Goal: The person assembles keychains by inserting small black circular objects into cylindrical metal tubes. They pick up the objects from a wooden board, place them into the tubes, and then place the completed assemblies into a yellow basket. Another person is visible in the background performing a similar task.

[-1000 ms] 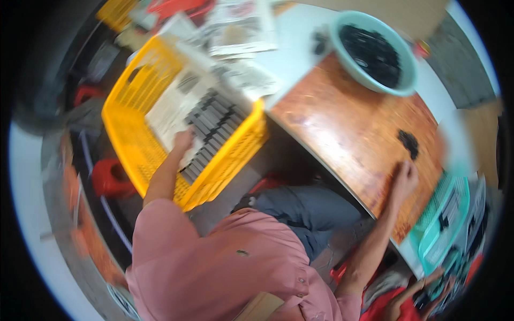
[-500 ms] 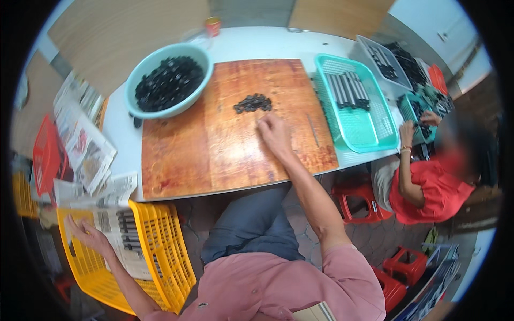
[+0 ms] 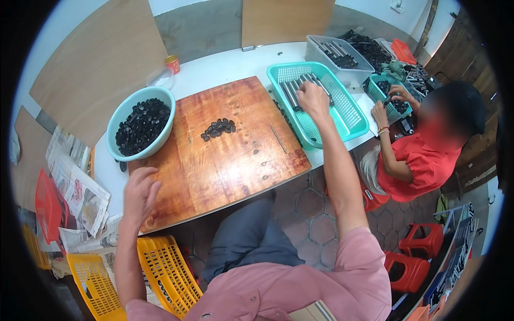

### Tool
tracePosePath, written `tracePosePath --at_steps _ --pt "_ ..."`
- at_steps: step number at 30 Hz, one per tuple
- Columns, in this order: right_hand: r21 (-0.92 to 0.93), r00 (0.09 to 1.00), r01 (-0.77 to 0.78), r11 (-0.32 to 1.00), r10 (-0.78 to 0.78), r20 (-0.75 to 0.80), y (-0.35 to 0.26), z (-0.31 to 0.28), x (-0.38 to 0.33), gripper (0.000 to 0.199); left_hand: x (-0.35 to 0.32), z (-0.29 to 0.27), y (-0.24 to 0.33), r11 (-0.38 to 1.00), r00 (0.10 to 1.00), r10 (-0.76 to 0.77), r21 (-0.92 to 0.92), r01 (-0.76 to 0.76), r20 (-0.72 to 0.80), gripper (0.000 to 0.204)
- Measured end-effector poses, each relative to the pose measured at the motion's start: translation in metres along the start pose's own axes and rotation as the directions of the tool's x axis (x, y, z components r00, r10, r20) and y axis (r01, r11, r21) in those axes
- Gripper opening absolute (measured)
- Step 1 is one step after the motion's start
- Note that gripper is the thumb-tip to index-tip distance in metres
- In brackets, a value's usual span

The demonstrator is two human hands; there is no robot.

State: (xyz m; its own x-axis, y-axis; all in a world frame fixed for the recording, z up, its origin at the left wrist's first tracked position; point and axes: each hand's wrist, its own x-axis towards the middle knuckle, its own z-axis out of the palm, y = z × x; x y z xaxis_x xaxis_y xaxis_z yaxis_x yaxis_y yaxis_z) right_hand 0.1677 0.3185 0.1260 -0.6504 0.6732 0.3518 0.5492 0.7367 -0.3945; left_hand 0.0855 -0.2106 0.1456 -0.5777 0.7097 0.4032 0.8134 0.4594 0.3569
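My right hand (image 3: 313, 100) reaches into the turquoise plastic basket (image 3: 356, 125) at the right, its fingers curled down onto a row of grey tubes with black ends (image 3: 289, 96). The hand's back hides the fingertips and part of the row. Over the near left edge of the wooden board (image 3: 209, 176), my left hand (image 3: 140, 195) is raised, empty, with thumb and fingers apart. A small pile of black round caps (image 3: 218, 129) lies on the board. Many more black caps (image 3: 142, 125) fill the light blue basin (image 3: 113, 140) at the left.
A thin rod (image 3: 278, 139) lies on the board's right side. Below the table's left end stands a yellow crate (image 3: 163, 267). A clear bin (image 3: 356, 75) of tubes stands behind the basket. At the right, a person in red (image 3: 412, 155) works over a smaller green basket (image 3: 377, 91).
My right hand has gone from beside the cap pile to the tubes in the basket. My left hand has risen from the yellow crate to the board's left edge. The view has shifted right.
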Motion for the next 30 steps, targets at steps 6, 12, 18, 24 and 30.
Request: tracePosePath --at_steps 6,12,18,24,30 --pt "-0.227 0.971 -0.163 0.96 0.197 0.134 0.093 0.043 0.045 0.034 0.054 0.098 0.003 0.907 0.99 -0.068 -0.405 0.112 0.12 0.021" --pt "-0.187 0.953 -0.254 0.949 0.278 0.117 0.091 0.053 0.042 0.032 0.052 0.16 0.031 0.712 0.955 -0.279 -0.646 0.274 0.098 0.027" --pt "0.488 0.788 -0.605 0.629 0.386 0.48 0.099 0.031 0.054 0.025 0.04 0.181 0.03 0.673 0.956 -0.238 -0.68 0.291 0.173 0.029" --pt "0.886 0.883 -0.461 0.044 -0.078 0.463 0.034 -0.016 0.008 0.023 0.064 0.171 0.042 0.417 0.903 -0.304 -0.81 0.413 0.304 0.029" --pt "0.794 0.759 -0.601 -0.096 -0.381 0.528 -0.045 0.012 -0.107 0.04 0.113 0.175 0.071 -0.067 0.903 -0.258 -0.939 0.337 0.343 0.034"
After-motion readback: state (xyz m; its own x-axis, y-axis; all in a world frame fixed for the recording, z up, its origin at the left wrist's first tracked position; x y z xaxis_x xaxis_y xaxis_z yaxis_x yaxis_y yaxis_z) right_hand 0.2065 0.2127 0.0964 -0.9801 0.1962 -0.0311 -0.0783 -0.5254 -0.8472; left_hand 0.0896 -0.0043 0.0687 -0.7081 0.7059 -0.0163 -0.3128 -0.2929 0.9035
